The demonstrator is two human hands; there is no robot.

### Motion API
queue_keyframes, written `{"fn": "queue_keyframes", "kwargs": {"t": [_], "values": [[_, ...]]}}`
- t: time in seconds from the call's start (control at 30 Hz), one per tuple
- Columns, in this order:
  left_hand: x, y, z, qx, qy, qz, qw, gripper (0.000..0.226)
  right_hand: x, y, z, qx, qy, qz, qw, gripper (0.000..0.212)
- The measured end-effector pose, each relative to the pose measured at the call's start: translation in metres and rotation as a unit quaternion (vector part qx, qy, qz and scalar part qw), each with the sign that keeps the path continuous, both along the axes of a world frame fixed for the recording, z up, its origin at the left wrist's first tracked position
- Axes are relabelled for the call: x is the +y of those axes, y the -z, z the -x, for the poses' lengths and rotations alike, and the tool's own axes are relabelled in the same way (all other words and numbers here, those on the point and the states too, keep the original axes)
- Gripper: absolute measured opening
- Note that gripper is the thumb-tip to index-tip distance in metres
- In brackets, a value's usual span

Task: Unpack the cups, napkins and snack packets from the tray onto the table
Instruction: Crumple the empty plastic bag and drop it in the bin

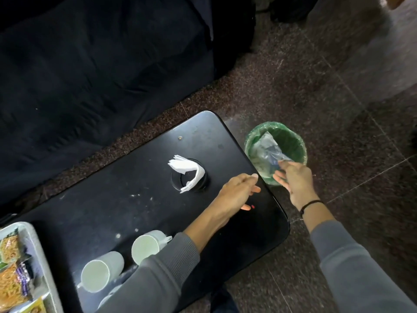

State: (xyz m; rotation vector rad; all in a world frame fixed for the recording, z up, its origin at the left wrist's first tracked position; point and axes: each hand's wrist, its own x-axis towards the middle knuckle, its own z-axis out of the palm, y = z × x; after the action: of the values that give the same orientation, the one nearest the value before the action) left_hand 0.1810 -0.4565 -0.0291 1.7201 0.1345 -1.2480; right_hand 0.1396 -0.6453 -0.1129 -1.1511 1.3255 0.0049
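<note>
Black table (135, 177) corner beside green bin (293, 145); right hand (295, 179) pinches clear wrapper (268, 147) over bin; left hand (237, 193) loosely curled, empty.

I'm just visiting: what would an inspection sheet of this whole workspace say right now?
Surface: black rounded table, dusty, white specks.
Job's things: white folded napkins in a black round holder; white paper cups lying on their sides; orange snack packets in the grey tray.
Clutter: clear plastic wrapper over the green-lined bin.
Grippers: right hand pinches the wrapper; left hand empty at the table's edge.
Cables: nothing seen.
Surroundings: speckled stone floor, dark sofa.
</note>
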Motion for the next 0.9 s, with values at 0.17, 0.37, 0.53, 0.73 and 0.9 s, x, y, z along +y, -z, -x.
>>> {"fn": "queue_keyframes", "kwargs": {"t": [0.17, 0.37, 0.53, 0.73, 0.9], "values": [[0.024, -0.023, 0.005, -0.012, -0.01, -0.003, 1.0, 0.033, 0.048, -0.049, 0.009, -0.046, -0.025, 0.014, 0.999, 0.009], [0.086, -0.058, 0.03, -0.009, -0.04, -0.003, 0.999, 0.027, 0.121, -0.106, 0.033, -0.047, -0.116, 0.029, 0.992, 0.008], [0.165, -0.087, 0.055, -0.014, -0.109, -0.016, 0.994, 0.022, 0.204, -0.15, 0.049, -0.047, -0.217, 0.054, 0.973, 0.006], [0.278, -0.114, 0.082, -0.041, -0.185, -0.038, 0.981, 0.021, 0.322, -0.186, 0.052, -0.049, -0.363, 0.057, 0.929, 0.008], [0.377, -0.121, 0.103, -0.054, -0.248, -0.057, 0.966, 0.023, 0.423, -0.191, 0.052, -0.067, -0.453, 0.051, 0.888, 0.008]]}}
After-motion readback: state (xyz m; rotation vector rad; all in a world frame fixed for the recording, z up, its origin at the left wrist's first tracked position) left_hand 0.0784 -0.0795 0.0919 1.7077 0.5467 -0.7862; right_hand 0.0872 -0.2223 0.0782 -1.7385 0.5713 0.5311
